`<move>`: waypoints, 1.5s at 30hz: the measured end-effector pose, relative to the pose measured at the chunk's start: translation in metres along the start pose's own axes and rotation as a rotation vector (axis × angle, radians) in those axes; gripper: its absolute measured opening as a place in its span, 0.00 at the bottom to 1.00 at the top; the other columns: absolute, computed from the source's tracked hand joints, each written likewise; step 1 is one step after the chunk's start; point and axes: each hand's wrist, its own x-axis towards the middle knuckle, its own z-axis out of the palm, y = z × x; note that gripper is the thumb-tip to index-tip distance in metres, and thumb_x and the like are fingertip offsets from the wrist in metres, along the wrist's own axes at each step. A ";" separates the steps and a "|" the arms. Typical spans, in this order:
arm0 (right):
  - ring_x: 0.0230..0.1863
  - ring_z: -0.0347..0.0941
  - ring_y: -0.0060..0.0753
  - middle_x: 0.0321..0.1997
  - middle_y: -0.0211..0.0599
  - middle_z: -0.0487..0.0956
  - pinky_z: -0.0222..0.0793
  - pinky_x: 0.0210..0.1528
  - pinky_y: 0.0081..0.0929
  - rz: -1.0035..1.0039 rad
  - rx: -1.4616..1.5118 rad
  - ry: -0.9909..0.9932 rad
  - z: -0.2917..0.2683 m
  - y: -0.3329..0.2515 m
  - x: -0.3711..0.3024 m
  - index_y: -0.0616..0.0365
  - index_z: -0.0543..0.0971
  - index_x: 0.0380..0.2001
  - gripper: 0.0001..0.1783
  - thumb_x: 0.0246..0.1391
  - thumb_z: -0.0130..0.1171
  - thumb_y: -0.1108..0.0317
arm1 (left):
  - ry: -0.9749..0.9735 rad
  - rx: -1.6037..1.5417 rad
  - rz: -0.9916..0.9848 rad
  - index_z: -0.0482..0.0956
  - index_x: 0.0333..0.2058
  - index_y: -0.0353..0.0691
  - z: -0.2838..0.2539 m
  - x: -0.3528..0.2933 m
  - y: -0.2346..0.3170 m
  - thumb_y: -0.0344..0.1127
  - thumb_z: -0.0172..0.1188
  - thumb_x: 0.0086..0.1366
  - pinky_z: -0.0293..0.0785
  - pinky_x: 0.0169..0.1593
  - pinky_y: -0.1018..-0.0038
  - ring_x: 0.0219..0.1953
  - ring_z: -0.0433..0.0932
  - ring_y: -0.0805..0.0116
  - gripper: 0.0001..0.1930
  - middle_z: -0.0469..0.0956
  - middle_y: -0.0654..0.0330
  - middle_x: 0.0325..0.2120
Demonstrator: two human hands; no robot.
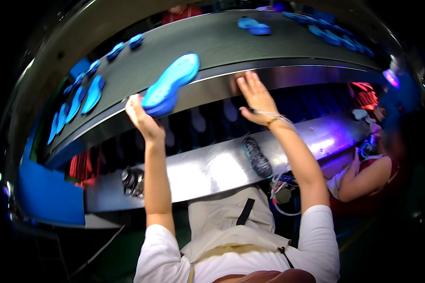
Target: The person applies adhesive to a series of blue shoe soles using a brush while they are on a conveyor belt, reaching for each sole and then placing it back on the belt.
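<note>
My left hand point(145, 120) is closed on a blue shoe sole point(171, 82), gripping it along its left side near the lower end. Light blue shows on the sole's upper face and darker blue below; motion blurs it slightly, and I cannot tell if it is one sole or two stacked. It is tilted over the near metal edge of the conveyor belt point(212, 40). My right hand point(258, 98) is open and holds nothing, its fingers stretched out by that metal edge. A band and a thin cord circle the right wrist.
More blue soles point(93, 94) lie on the belt at left, with others point(254, 26) far across and at right. A dark speckled shoe piece point(257, 156) rests on the metal ledge point(203, 165). A dark metal fitting point(133, 181) stands at left. A co-worker's arm point(363, 179) is at right.
</note>
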 end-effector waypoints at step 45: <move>0.26 0.72 0.18 0.28 0.36 0.79 0.66 0.28 0.12 0.368 1.298 -0.267 -0.045 -0.154 -0.083 0.63 0.78 0.34 0.10 0.45 0.57 0.74 | -0.370 -0.525 -1.298 0.62 0.51 0.40 -0.113 -0.186 0.004 0.73 0.21 0.53 0.70 0.47 0.61 0.40 0.73 0.57 0.45 0.71 0.50 0.41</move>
